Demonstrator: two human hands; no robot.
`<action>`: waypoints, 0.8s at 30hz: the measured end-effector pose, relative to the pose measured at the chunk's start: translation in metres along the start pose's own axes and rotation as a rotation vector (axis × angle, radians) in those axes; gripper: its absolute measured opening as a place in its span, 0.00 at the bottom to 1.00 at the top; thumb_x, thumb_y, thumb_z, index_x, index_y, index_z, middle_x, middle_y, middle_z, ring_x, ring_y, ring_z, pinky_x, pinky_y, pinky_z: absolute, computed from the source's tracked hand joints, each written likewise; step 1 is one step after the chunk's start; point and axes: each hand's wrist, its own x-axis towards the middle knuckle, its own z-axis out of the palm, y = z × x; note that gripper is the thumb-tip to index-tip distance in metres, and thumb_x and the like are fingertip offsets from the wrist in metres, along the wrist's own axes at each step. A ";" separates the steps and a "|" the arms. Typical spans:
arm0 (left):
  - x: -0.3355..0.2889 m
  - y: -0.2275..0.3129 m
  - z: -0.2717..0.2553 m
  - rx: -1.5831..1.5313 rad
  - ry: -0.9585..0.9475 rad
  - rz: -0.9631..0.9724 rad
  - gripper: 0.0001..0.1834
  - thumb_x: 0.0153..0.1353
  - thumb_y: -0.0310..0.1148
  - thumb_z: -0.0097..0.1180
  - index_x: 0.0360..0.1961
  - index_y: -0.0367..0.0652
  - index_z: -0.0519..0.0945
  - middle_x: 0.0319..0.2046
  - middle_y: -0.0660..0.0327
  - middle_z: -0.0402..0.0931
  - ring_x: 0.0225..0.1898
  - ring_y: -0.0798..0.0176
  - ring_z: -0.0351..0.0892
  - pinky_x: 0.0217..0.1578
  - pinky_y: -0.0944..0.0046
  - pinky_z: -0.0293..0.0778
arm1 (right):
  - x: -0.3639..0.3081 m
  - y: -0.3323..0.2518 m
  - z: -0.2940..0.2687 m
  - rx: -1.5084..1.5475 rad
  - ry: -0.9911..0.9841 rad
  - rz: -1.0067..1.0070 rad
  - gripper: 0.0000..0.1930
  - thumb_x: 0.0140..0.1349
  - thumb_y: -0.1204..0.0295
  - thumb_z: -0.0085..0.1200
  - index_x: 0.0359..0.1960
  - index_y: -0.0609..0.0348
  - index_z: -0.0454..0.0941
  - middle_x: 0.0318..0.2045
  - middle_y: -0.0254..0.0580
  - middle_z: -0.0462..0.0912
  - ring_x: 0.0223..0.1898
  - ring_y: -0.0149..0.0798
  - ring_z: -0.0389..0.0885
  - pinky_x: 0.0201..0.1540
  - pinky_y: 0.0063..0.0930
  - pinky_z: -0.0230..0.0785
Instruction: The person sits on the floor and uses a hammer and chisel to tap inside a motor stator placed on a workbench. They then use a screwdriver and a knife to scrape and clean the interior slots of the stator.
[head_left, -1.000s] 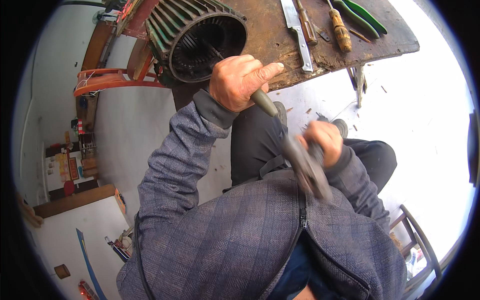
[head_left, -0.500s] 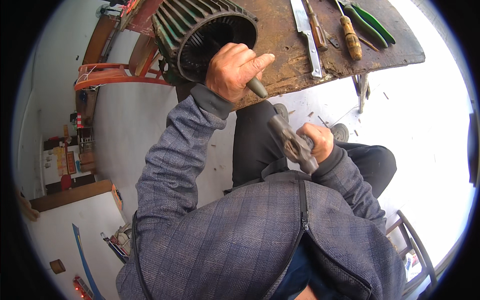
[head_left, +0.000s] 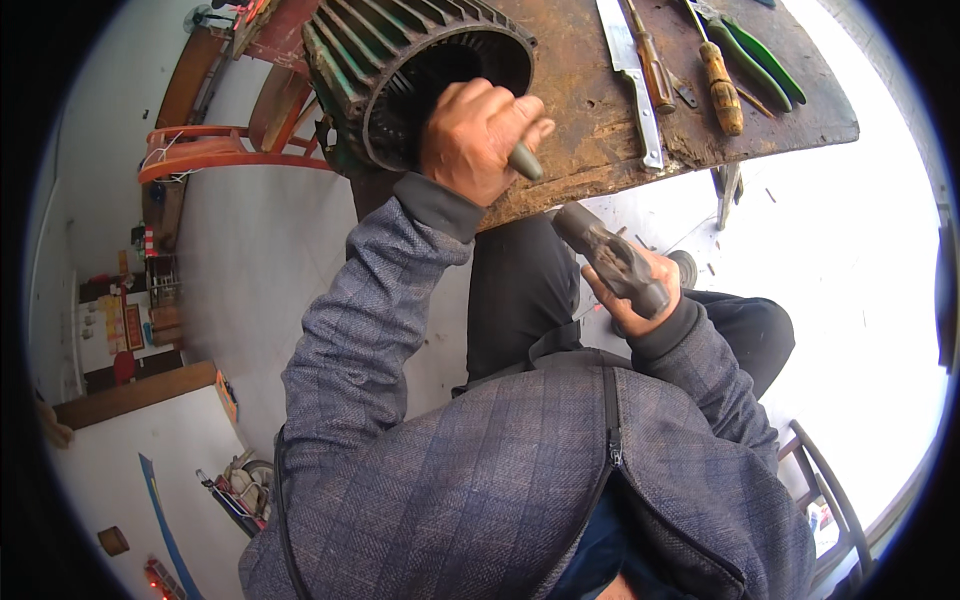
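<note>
My left hand (head_left: 472,145) is closed around a grey rod-like tool (head_left: 525,161), its blunt end poking out towards me. The tool's other end is hidden by the hand. That hand is at the open mouth of a green, finned motor housing (head_left: 352,62), whose dark inside shows slots around the wall. Lower and to the right, off the bench edge, my right hand (head_left: 652,300) grips a hammer (head_left: 612,260). The worn steel head is apart from the rod, and the handle is mostly hidden behind head and hand.
On the worn wooden bench (head_left: 575,130) lie a knife (head_left: 632,90), a screwdriver (head_left: 652,65), a wooden-handled tool (head_left: 720,90) and green-handled pliers (head_left: 755,60). A red chair (head_left: 215,140) stands left of the bench. Another chair (head_left: 830,490) is at lower right.
The hammer has shifted slightly right and up, closer to the rod's end, its head turned a little. My left hand still holds the rod at the housing. The whole view has shifted slightly.
</note>
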 end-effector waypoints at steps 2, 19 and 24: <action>-0.005 0.019 0.000 -0.019 -0.076 0.084 0.14 0.57 0.29 0.72 0.44 0.45 0.86 0.26 0.64 0.76 0.30 0.57 0.77 0.32 0.55 0.71 | -0.012 -0.006 -0.013 -0.051 -0.011 0.035 0.10 0.55 0.75 0.67 0.39 0.60 0.82 0.26 0.51 0.82 0.29 0.55 0.86 0.34 0.39 0.77; -0.012 0.059 -0.001 -0.091 -0.095 0.230 0.17 0.57 0.32 0.63 0.48 0.42 0.87 0.24 0.67 0.73 0.26 0.63 0.74 0.29 0.59 0.68 | -0.057 -0.034 -0.036 0.160 0.169 0.191 0.14 0.71 0.67 0.66 0.30 0.58 0.77 0.26 0.33 0.75 0.29 0.31 0.71 0.33 0.31 0.64; -0.001 0.046 -0.004 -0.093 0.007 0.236 0.18 0.57 0.31 0.67 0.50 0.42 0.88 0.23 0.66 0.73 0.24 0.62 0.75 0.25 0.60 0.69 | -0.060 -0.035 -0.038 -0.010 0.129 0.089 0.17 0.66 0.60 0.72 0.42 0.63 0.85 0.23 0.38 0.81 0.25 0.31 0.80 0.31 0.29 0.73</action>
